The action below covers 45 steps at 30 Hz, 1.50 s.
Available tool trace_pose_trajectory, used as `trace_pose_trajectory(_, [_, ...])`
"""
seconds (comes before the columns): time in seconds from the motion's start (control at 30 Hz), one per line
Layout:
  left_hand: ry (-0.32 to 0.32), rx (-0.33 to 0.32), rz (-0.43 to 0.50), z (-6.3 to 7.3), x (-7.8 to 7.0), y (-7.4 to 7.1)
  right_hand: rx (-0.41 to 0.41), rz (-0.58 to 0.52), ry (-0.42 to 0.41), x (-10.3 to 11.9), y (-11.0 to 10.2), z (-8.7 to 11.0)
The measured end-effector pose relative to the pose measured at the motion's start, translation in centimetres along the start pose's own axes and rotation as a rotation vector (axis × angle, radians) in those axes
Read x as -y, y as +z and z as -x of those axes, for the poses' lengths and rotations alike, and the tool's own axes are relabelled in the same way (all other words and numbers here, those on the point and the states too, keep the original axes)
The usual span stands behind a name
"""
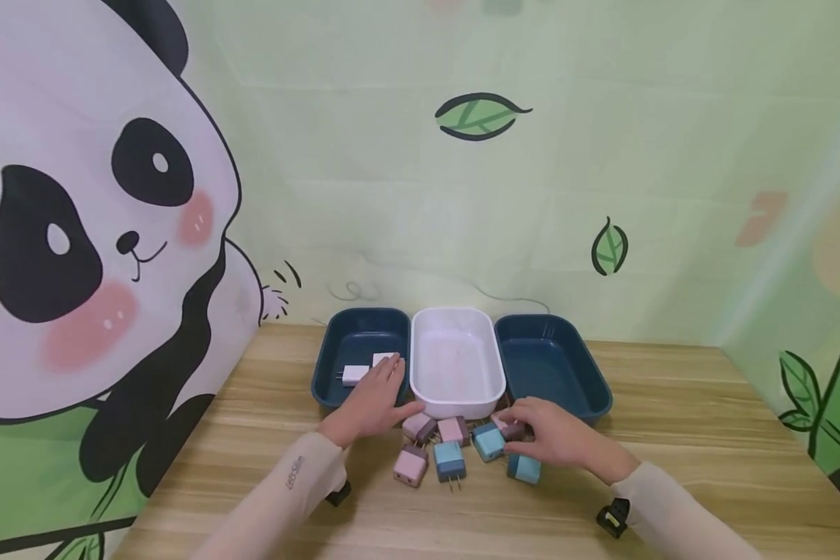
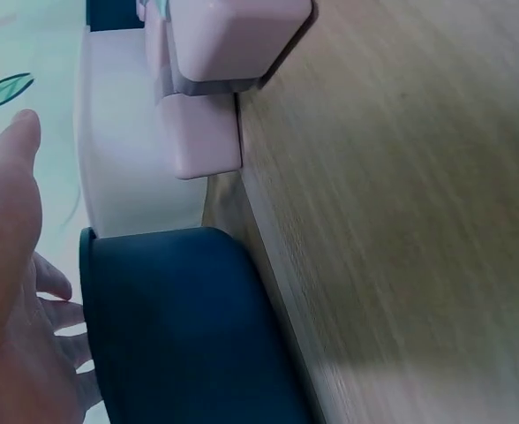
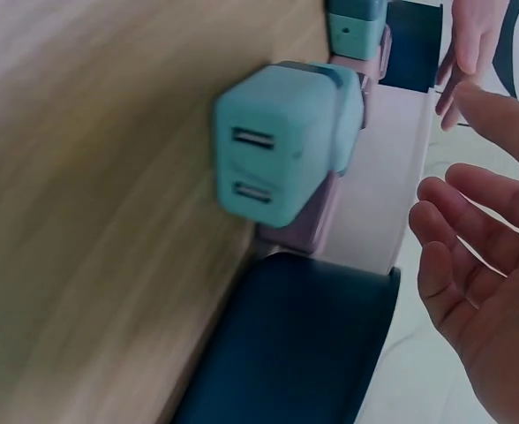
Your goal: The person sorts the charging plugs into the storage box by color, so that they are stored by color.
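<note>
My left hand (image 1: 374, 398) reaches over the front of the left dark blue tray (image 1: 327, 342), fingers extended and thumb spread to the right. Two white plug chargers (image 1: 355, 376) lie in that tray, one partly behind the fingertips. In the left wrist view the fingers dip past the tray's rim, holding nothing visible. My right hand (image 1: 556, 432) hovers over the right end of a group of chargers, fingers loosely bent and empty in the right wrist view. Beneath it are a blue charger (image 3: 268, 146) with two USB ports and a partly hidden pink and mauve charger (image 1: 513, 429).
A white tray (image 1: 456, 407) stands in the middle, with another dark blue tray (image 1: 553, 365) on its right. Several pink chargers (image 1: 411, 465) and blue chargers (image 1: 450, 459) lie before the white tray, some with prongs showing. A printed cloth (image 1: 364, 194) hangs behind the wooden table (image 1: 672, 435).
</note>
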State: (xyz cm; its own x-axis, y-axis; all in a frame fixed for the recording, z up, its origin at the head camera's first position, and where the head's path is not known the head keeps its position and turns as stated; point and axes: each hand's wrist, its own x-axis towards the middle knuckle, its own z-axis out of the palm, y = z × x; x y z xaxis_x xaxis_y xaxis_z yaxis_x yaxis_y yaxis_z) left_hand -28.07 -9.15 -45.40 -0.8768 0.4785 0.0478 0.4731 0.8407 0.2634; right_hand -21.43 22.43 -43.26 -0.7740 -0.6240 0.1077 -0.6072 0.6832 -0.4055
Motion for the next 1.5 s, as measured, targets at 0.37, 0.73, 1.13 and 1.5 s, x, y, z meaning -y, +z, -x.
trace_pose_trajectory(0.37, [-0.009,0.025,0.011,-1.4,-0.4,0.7,-0.003,0.07,0.01,-0.4,0.2,1.8])
trace_pose_trajectory(0.73, [-0.031,0.047,-0.012,-2.1,-0.3,1.1,0.075,0.068,0.052,-1.2,0.8,2.5])
trace_pose_trajectory(1.13, [-0.027,0.052,-0.056,-2.6,-0.2,1.1,0.114,0.097,-0.004,-1.5,1.0,2.9])
trace_pose_trajectory(1.5, [-0.019,0.044,-0.078,-2.5,-0.2,1.3,0.158,0.123,0.05,-2.3,1.3,3.4])
